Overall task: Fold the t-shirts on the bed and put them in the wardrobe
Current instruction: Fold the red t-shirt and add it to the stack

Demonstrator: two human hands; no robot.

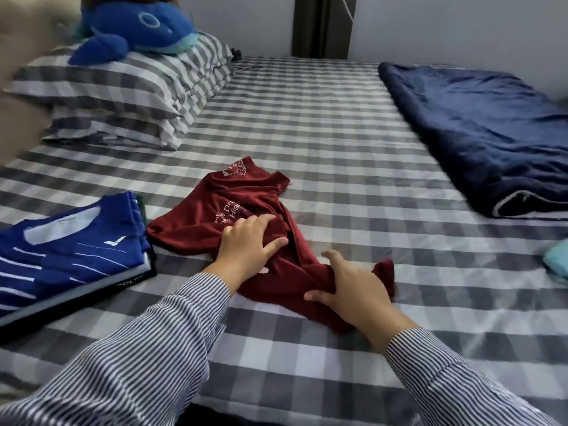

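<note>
Lying crumpled mid-way across the grey-and-white checked bed [322, 133], the dark red cotton t-shirt [246, 207] runs diagonally toward the person; right hand [353, 287] pinches its near end, left hand [249, 244] grips its bunched middle.

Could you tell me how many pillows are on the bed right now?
2: a stack at the bed's far left corner, the top pillow under a blue plush whale, the bottom pillow beneath it. More may be hidden out of frame.
</note>
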